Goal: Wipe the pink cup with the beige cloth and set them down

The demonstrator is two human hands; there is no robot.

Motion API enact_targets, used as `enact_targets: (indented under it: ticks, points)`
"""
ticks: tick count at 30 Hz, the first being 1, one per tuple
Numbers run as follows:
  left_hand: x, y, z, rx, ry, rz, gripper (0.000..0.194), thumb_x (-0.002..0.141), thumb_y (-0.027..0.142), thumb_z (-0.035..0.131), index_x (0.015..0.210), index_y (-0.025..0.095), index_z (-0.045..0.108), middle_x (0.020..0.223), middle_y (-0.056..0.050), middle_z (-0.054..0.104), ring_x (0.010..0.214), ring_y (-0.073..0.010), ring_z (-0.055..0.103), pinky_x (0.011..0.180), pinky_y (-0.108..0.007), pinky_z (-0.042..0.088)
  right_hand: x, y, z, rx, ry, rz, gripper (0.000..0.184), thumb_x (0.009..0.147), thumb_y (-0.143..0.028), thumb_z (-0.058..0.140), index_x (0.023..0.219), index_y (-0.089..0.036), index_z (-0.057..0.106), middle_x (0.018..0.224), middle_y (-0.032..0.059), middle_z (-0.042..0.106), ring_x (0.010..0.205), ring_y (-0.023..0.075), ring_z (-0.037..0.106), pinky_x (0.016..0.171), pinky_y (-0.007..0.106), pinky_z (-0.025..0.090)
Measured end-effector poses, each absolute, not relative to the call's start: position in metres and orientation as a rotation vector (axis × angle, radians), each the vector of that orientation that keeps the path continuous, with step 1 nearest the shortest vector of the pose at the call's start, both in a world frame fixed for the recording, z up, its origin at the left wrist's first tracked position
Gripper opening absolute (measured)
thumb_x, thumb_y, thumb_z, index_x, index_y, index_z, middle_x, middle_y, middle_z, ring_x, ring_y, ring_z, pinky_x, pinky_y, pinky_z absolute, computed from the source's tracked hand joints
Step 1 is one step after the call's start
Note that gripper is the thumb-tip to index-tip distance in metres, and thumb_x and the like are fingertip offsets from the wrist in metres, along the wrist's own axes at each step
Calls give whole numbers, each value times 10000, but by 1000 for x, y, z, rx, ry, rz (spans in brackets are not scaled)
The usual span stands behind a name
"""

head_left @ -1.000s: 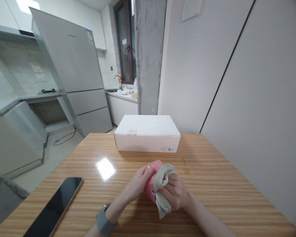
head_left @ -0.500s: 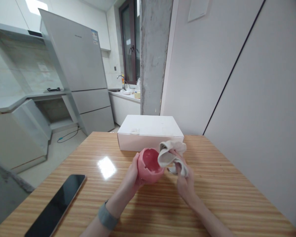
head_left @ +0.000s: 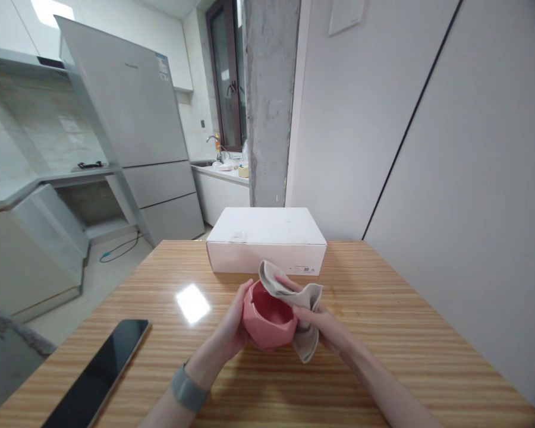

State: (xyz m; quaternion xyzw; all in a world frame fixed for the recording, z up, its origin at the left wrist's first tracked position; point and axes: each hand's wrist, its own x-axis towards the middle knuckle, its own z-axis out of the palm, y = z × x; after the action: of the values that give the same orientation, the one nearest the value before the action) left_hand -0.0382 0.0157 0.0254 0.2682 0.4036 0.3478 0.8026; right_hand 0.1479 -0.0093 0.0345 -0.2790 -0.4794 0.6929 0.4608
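Pink bowl, held over counter between far and near edges: probably stiff, slick, breakable; best held round outer wall. Left hand clasping its side; right hand pinching limp cloth. White box, far edge.

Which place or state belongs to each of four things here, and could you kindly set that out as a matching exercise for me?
Things:
1. faceted bowl
2. cloth
3. smartphone
4. cardboard box

Places and states:
A. lying on the left of the table, screen dark
B. white and closed, beyond both hands
C. pink, held by the left hand
D. held by the right hand

Pairs: 1-C, 2-D, 3-A, 4-B.
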Motion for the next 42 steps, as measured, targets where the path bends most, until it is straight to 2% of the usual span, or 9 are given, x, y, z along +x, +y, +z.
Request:
enact_targets:
  ticks: [3,6,14,19,24,27,32,36,42]
  points:
    - [-34,18,19,603,953,738,641,765,685,491,1082,157,669,810,-77,734,543,-172,616,460,-256,494,145,-4,24,-893,-1218,1482,328,734,-394,727,1015,-231,680,993,30,712,933,217,640,893,344,459]
    - [-30,18,17,608,977,733,606,817,660,424,1098,179,662,889,-71,741,572,-178,624,438,-265,492,138,4,12,-1014,-1063,1279,315,695,-463,733,876,-208,696,880,28,721,886,230,648,884,350,467]
    - [-24,16,20,630,1035,869,571,841,625,423,1184,215,621,1062,-91,715,860,-250,676,575,-322,548,112,-3,-7,-1101,-816,1073,442,702,-503,703,1016,-194,675,991,51,725,984,260,647,921,395,475]
    - [-19,16,18,648,931,918,513,837,549,502,1215,217,605,1130,-85,689,1006,-241,646,704,-296,552,112,-5,-6,-1122,-835,985,382,721,-483,692,970,-194,710,990,47,732,987,254,648,912,370,484]
    - [-28,17,19,777,973,787,611,840,592,448,1258,164,570,1047,-130,705,701,-231,680,481,-292,527,135,6,5,-1085,-930,1063,345,662,-464,751,871,-192,721,926,47,741,930,252,656,866,334,481]
    - [-34,14,27,832,833,669,670,833,663,384,1317,218,515,1098,-119,693,709,-256,683,463,-340,536,140,9,6,-1043,-958,1136,341,649,-463,764,842,-187,711,858,47,741,853,243,663,812,334,492]
    - [-37,15,25,795,828,592,777,765,753,410,1232,161,598,998,-140,725,760,-278,690,588,-355,541,136,5,4,-1021,-980,1233,339,650,-457,771,827,-178,697,834,53,736,778,228,662,751,330,500]
    - [-32,20,16,761,882,780,681,795,676,470,1175,135,637,974,-124,737,881,-273,681,768,-361,526,133,3,6,-1020,-994,1232,335,656,-459,768,840,-187,700,894,53,737,847,237,663,800,333,494]
    - [-22,15,22,714,830,956,532,858,553,493,1224,182,603,1120,-93,702,1050,-247,635,846,-330,516,124,1,2,-1057,-901,1030,346,685,-452,744,931,-211,702,963,36,727,967,246,637,919,359,453]
